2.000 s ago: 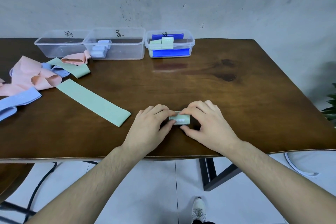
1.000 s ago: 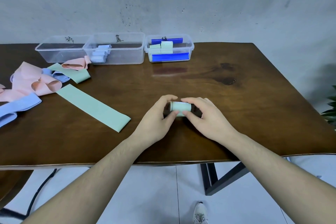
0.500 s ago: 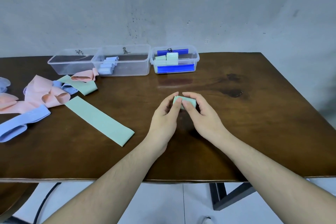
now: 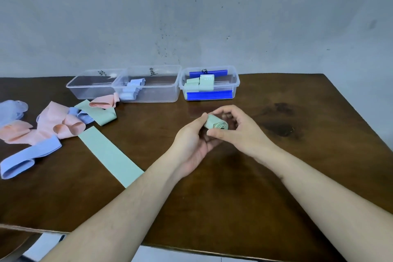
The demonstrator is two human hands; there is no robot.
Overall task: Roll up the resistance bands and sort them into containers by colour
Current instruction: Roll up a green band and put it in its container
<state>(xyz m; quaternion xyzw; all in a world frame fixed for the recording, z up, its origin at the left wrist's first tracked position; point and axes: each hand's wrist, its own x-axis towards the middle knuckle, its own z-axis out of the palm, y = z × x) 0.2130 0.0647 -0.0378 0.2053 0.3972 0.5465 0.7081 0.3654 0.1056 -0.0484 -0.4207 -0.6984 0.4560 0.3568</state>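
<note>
Since the earlier frames we have lifted the rolled green band (image 4: 216, 125) off the worktop (image 4: 265, 187) and carried it toward the far edge; it now sits in the air above the middle of the worktop, spiral end facing right. Our left hand (image 4: 192, 140) pinches it between thumb and fingers, and our right hand (image 4: 238, 130) pinches its near side with the thumb, fingers curled over the top.

We judge the roll could spring open if either grip loosens during the handover, since nothing ties it. It could also catch the rim of the green container (image 4: 209, 86), which stands at the far edge and already holds green rolls.

The path there looks open. The flat green band (image 4: 110, 157) and the pile of pink and blue bands (image 4: 42, 132) lie toward the left edge, well apart.
</note>
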